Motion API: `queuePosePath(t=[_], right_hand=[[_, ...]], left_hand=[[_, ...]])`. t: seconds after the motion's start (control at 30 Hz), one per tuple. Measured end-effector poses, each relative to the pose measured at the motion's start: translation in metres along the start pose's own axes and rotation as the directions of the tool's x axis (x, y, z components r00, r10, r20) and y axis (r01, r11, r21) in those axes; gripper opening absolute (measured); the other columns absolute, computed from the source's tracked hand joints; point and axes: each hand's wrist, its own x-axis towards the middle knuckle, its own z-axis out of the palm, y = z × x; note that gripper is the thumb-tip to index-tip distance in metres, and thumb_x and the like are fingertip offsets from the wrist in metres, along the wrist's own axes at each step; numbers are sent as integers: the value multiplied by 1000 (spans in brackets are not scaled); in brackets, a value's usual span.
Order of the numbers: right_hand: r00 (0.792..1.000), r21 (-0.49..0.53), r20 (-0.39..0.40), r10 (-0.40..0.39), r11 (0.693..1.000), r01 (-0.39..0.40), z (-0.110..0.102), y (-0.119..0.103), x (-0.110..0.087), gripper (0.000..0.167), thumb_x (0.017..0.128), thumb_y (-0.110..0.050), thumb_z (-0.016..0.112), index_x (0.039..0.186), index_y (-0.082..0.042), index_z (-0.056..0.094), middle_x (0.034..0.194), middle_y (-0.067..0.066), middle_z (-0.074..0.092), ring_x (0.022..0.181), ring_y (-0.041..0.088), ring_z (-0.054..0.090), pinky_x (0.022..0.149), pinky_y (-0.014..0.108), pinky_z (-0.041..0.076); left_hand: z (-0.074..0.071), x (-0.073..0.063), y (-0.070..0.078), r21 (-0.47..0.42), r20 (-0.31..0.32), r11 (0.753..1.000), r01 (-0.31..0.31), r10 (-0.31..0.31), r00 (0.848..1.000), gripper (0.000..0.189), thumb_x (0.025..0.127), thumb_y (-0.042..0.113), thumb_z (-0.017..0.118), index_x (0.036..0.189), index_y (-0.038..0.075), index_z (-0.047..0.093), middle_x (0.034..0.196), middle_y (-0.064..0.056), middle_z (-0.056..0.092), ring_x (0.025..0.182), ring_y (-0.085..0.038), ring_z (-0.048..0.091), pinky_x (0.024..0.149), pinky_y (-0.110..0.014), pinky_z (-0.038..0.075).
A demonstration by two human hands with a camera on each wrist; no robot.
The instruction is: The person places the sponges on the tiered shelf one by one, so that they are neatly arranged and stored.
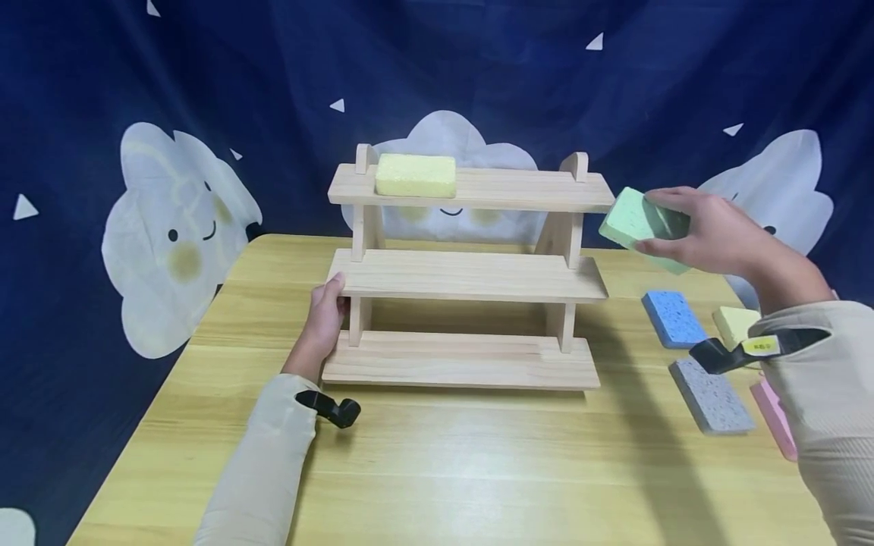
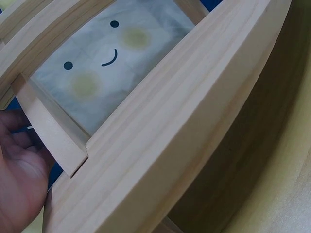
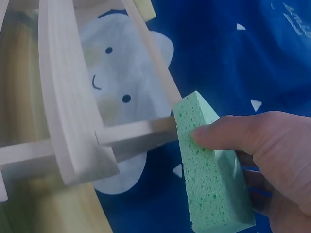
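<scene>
Right grip (image 1: pixel 717 231) holds 1 green sponge (image 1: pixel 630 216), left grip (image 1: pixel 323 318) the rack (image 1: pixel 471 274); shelving seems underway, probably calling for a leftward move.

A dark blue cloth (image 1: pixel 471 64) with smiling white clouds (image 1: pixel 153 227) and small triangles (image 1: pixel 26 208) hangs behind a yellowish wooden table (image 1: pixel 451 478).

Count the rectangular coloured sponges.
6: yellow sponge atop the wooden rack; green sponge in the right hand; blue sponge, grey sponge, pink sponge, second yellow sponge on the wooden table. The cream sleeve may hide more.
</scene>
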Motion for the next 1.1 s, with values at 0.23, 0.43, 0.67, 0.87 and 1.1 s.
queuePosePath(t=[0.23, 0.43, 0.67, 0.87, 1.1], right_hand=[[998, 10, 24, -55, 998, 55, -10, -20, 18, 74, 84, -34, 69, 141, 0, 38, 143, 27, 36, 107, 40, 43, 84, 54, 37], [993, 13, 80, -86, 996, 86, -14, -35, 39, 74, 84, -36, 68, 143, -4, 37, 141, 24, 39, 106, 36, 43, 84, 50, 39], [981, 40, 147, -129, 991, 125, -13, -55, 66, 75, 83, -35, 70, 144, -7, 38, 145, 19, 39, 105, 32, 46, 84, 45, 41], [967, 78, 213, -137, 989, 123, -12, -72, 88, 74, 83, -31, 70, 145, -9, 36, 143, 18, 39, 109, 31, 43, 91, 46, 38], [949, 108, 279, -144, 987, 118, -8, -88, 111, 73, 83, -29, 69, 146, -12, 35, 139, 15, 41, 114, 31, 38, 97, 47, 33]], left_hand=[[-1, 0, -1, 3, -7, 1000, -13, 13, 1000, 58, 101, 37, 23, 135, -7, 40, 121, -16, 42, 107, -17, 41, 97, -28, 32], [0, 0, 1, -37, -19, 999, -7, 6, 1000, 55, 100, 33, 26, 134, -8, 41, 119, -15, 42, 105, -16, 41, 97, -26, 31], [0, -1, 0, -19, -18, 1000, -1, 1, 1000, 56, 101, 34, 24, 138, -6, 38, 128, -17, 40, 112, -18, 38, 106, -34, 26], [0, 0, 0, -33, -14, 999, -1, 1, 1000, 56, 101, 34, 26, 137, -8, 38, 128, -19, 40, 113, -19, 39, 107, -35, 26], [-1, 0, -1, -19, -6, 1000, 4, -4, 1000, 58, 100, 35, 25, 139, -7, 35, 130, -19, 38, 115, -20, 38, 108, -37, 26]])
